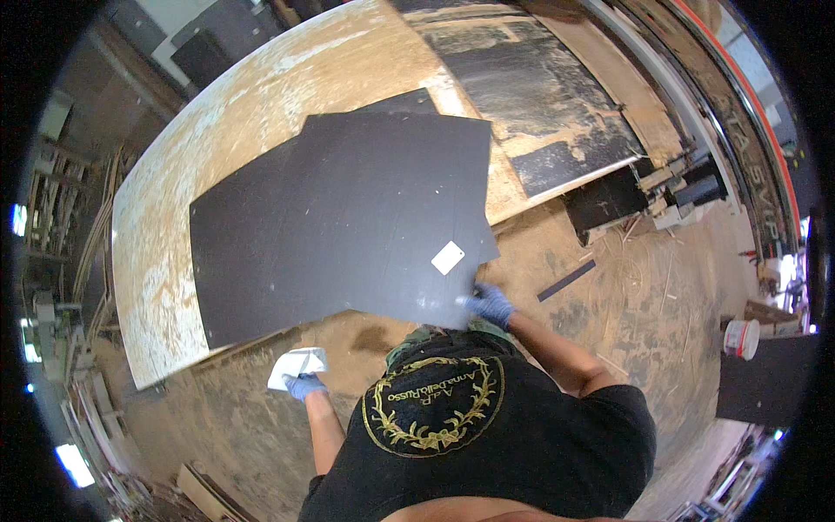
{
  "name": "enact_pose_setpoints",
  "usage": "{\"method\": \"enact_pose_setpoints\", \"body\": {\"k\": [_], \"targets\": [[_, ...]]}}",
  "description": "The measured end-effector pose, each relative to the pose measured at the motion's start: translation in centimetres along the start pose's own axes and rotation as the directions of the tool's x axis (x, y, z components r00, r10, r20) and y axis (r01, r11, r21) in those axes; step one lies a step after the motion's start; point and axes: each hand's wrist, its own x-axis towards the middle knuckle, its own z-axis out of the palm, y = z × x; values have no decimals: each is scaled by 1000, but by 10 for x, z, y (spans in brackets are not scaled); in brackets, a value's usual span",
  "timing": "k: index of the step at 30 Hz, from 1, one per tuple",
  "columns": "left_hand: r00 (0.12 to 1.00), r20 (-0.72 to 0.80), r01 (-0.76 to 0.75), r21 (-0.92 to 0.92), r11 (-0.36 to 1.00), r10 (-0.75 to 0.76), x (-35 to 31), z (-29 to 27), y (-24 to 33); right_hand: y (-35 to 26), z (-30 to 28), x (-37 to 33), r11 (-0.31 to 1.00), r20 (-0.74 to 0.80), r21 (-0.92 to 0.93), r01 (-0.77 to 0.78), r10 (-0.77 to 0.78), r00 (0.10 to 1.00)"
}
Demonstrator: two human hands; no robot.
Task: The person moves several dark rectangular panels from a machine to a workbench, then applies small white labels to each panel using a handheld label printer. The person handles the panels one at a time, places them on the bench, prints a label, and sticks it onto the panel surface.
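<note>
A large dark grey panel (348, 217) lies on the worn worktable, its near edge overhanging toward my body. Part of another dark panel (404, 103) shows from beneath its far side. On the upper panel, near its right corner, rests a small white tag (448, 258) with a hole. My right hand (492, 305), in a blue glove, grips that near right corner, thumb over the top; the fingers below are hidden. Off the table's near edge, my left hand (304, 385), also gloved, is closed around a folded white wipe (297, 365); whether cloth or paper I cannot tell.
The worktable (156, 261) has a peeling, pale wooden top. Beyond its right part runs a long machine beam (739, 113). A dark strip (566, 280) and wood slivers lie on the dusty floor. At the right, a white bucket (741, 338) stands by a dark board (765, 380).
</note>
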Motion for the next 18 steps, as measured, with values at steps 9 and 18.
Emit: {"method": "enact_pose_setpoints", "body": {"k": [9, 18], "targets": [[966, 220, -171, 166, 971, 132, 19, 37, -61, -28, -69, 68, 964, -346, 228, -139, 214, 914], [986, -26, -156, 188, 970, 163, 35, -7, -42, 30, 46, 10, 899, -216, 437, -30, 137, 967]]}}
